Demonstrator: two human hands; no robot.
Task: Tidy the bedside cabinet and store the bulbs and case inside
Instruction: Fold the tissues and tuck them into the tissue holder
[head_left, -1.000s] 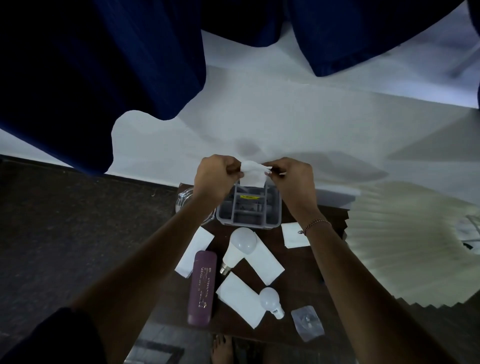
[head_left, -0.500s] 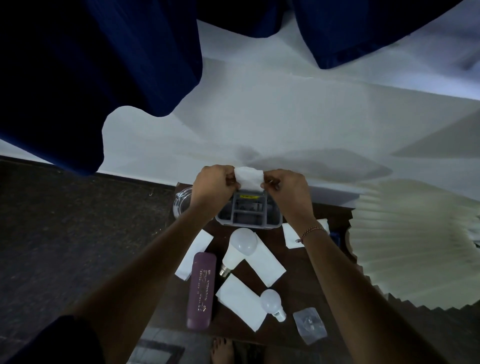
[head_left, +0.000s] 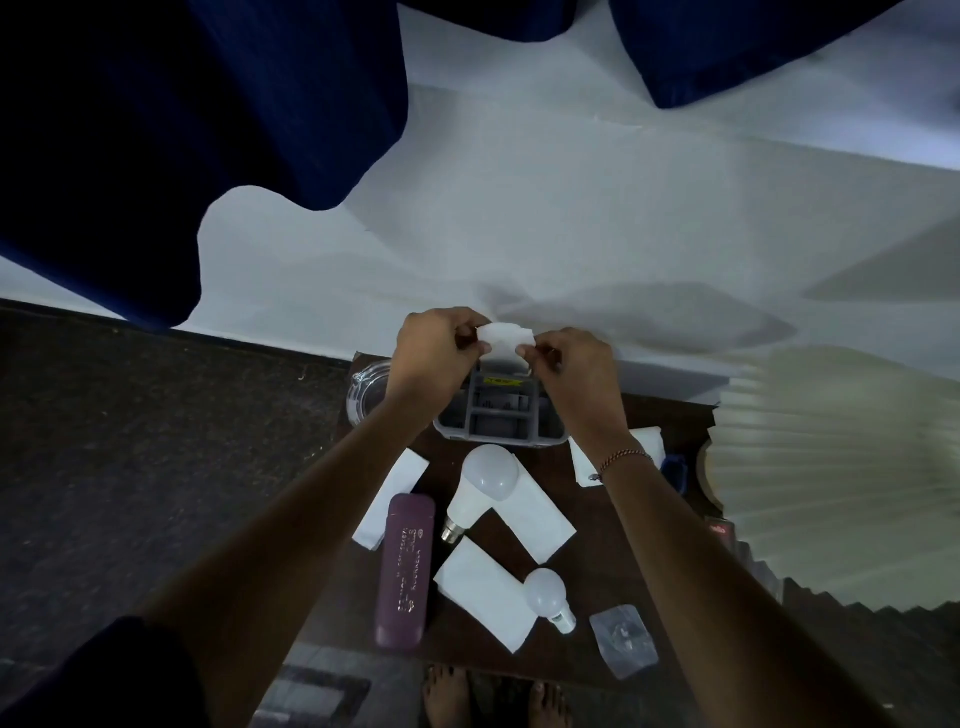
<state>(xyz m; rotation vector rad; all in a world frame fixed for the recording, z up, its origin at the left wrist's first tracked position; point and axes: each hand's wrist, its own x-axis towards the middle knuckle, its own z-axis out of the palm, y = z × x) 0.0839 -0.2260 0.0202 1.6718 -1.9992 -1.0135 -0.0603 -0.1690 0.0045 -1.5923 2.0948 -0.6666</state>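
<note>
Bulbs and case are lying on the dark cabinet top (head_left: 613, 525), all on the person's side of the grey organiser tray (head_left: 498, 415), which serves as landmark. Large bulb (head_left: 480, 486) is resting just in front of the tray, its dome toward the tray and its metal base pointing toward the person and slightly left; part of it is overlapping a white tissue (head_left: 535, 519). Small bulb (head_left: 548, 597) is lying farther from the tray, on a second tissue (head_left: 483, 597), base pointing right and toward the person. Purple case (head_left: 406, 569) is lying left of both bulbs, its long axis running from the tray toward the person. Both bulbs are looking frosted white, smooth and rounded; the case is looking rigid, with gold lettering.

Left hand (head_left: 436, 345) and right hand (head_left: 569, 366) are hovering above the tray's far edge, each grip pinching one end of a small white tissue piece (head_left: 504, 338). Neither grip is touching a bulb or the case. Judged from position, the case is lying nearer the left arm and the small bulb nearer the right; any reach would be travelling back from the tray toward the person.
</note>
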